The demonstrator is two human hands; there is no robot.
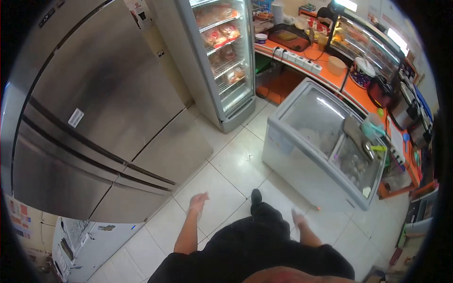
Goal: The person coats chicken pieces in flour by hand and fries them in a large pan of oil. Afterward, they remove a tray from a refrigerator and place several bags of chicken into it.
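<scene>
My left hand (198, 202) hangs at my side over the white tiled floor (231, 151), holding nothing, its fingers loosely apart and slightly blurred. The steel refrigerator (94, 104) with long dark handles is the thing closest to it. On the other side, my right hand (298, 218) is smeared by motion, so its fingers do not show clearly. Near that hand stands a chest freezer (302, 174) with a glass top, not touching it. On the glass lie a grey cloth (351, 129) and a green-handled tool (377, 148).
An upright display fridge (238, 118) holds bagged food on wire shelves. Behind the freezer runs an orange counter (349, 89) with a power strip (297, 59), a beige bowl (336, 66), pots and a glass food case (363, 42). A white appliance (101, 245) stands at lower left.
</scene>
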